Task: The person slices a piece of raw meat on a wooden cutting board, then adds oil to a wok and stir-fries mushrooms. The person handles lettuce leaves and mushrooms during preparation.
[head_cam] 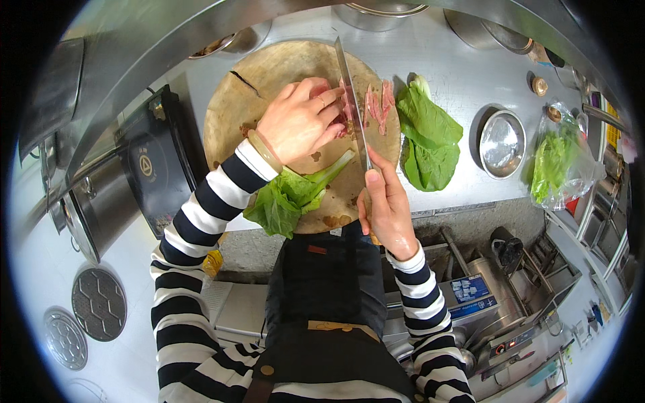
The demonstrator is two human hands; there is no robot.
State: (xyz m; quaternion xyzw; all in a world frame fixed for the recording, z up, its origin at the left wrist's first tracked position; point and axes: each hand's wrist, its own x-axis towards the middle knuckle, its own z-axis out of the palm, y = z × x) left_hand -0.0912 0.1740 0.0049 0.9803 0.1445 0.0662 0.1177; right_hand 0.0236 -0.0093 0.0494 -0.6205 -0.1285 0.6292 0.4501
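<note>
My right hand (385,201) grips the handle of a cleaver-like kitchen knife (352,95), its blade pointing away from me over a round wooden chopping board (282,60). My left hand (302,118) presses on a piece of raw red meat (320,88), partly hidden under the fingers, with the fingertips close to the blade's left side. To the right of the blade, thin strips of cut meat (378,106) lie on the board. A leafy green (297,196) rests at the board's near left edge, below my left wrist. More green leaves (428,133) lie on the metal counter just right of the board.
Right of the leaves stand a small steel bowl (503,145) and a clear plastic bag of greens (559,156). Steel pots (380,17) line the back. A black induction cooker (156,161) sits left of the board. A metal rail (211,25) crosses overhead.
</note>
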